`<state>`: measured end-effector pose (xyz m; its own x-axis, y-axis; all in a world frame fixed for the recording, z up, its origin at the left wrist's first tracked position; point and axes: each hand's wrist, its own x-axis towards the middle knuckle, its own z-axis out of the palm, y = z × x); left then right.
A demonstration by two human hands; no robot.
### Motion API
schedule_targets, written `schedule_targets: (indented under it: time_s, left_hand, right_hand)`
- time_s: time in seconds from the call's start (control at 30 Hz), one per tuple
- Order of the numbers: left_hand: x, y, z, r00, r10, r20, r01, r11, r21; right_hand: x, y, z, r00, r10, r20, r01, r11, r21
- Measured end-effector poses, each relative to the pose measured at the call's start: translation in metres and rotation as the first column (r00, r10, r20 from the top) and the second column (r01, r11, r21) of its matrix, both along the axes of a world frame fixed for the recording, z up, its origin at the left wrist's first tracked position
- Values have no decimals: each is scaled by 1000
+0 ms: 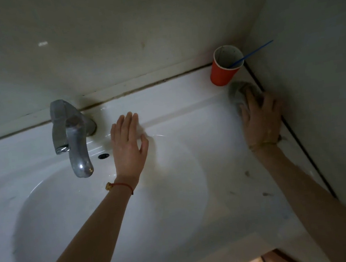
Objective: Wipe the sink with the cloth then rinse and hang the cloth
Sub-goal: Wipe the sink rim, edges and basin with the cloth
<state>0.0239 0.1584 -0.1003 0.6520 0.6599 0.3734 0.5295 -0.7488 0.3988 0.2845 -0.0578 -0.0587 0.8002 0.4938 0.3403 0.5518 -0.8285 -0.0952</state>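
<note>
White glazed ceramic makes up the one sink (pixel 187 116), its oval bowl filling the lower left of the frame and its flat ledge running to the corner at the upper right. One dull chrome faucet (pixel 72 133) stands at the centre left, with one small dark overflow hole (pixel 103 156) just beside its spout. Two bare hands are in view. The left hand (pixel 127 143), a single red string bracelet (pixel 121 185) at its wrist, lies flat with straight fingers on the ledge, grasping nothing. At the right of the frame the right hand (pixel 259 117) presses its spread fingers down on the one crumpled grey cloth (pixel 238 94), which sits on the ledge against the side wall. Just above the cloth stands one red paper cup (pixel 222 72) holding one thin blue stick (pixel 251 53).
</note>
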Motion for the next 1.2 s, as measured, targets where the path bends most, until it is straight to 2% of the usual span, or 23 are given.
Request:
schedule_targets:
  time_s: [0.1,0.17,0.33,0.53,0.73,0.93,1.13,1.2]
  left_hand:
    - [-1,1,-1,1000,-4,-2,4,1000,13]
    - [-2,0,-2,1000,-12,-7,13,1000,23]
    - [-2,0,-4,1000,-2,-16,2,1000,22]
    - [-1,-1,-2,1000,-9,-19,9,1000,23]
    - [0,-1,0,1000,-12,-9,12,1000,23]
    - [-1,0,1,1000,-12,-24,12,1000,16]
    - [-1,-1,0,1000,-20,-22,20,1000,8]
    - [0,-2,1,1000,-14,-16,14,1000,10]
  right_hand:
    - [17,18,-5,994,103,29,-97,984,-151]
    - [16,7,-8,992,123,32,-115,975,-188]
    - [-8,-56,-6,994,47,96,-28,981,-194]
    - [22,13,-7,993,106,44,-93,967,-238]
    - [-14,-52,-15,976,193,98,-170,963,-208]
    - [15,12,-15,967,235,97,-194,929,-315]
    - [-16,-48,-15,970,234,72,-201,928,-314]
    - [-10,-41,-14,968,240,71,-208,930,-302]
